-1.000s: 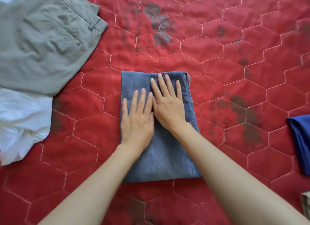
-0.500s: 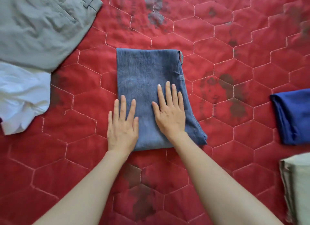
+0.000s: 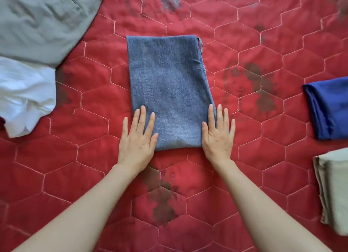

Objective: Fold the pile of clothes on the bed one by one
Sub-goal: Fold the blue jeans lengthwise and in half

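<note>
Two flat hands frame the near end of a folded pair of blue jeans (image 3: 169,90) that lies in the middle of the bed, on a red quilt (image 3: 263,157) stitched in hexagons and marked with faded dark floral prints. The denim makes a tall, tidy rectangle, its long sides running away from the person, with a belt loop and a bit of red edging showing at the far right corner.

The left hand (image 3: 138,139) is spread wide, palm down, at the near left corner: its fingers overlap the left edge of the denim while the heel of the palm rests on the quilt. The right hand (image 3: 218,135) mirrors it at the near right corner, fingers straight and slightly fanned, the index finger lying along the jeans' right edge and the rest on the quilt just beside it. Neither hand grips anything; both lie flat. The bare forearms reach in from the bottom of the view.

Well apart to the far left sits the unfolded pile: grey-green trousers (image 3: 41,20) with a white garment (image 3: 24,93) just beside them on the near side, its crumpled edge touching or tucked beneath theirs. At the right edge, away from the jeans, a folded dark blue garment (image 3: 329,108) lies with a folded beige garment (image 3: 333,189) nearer the person.
</note>
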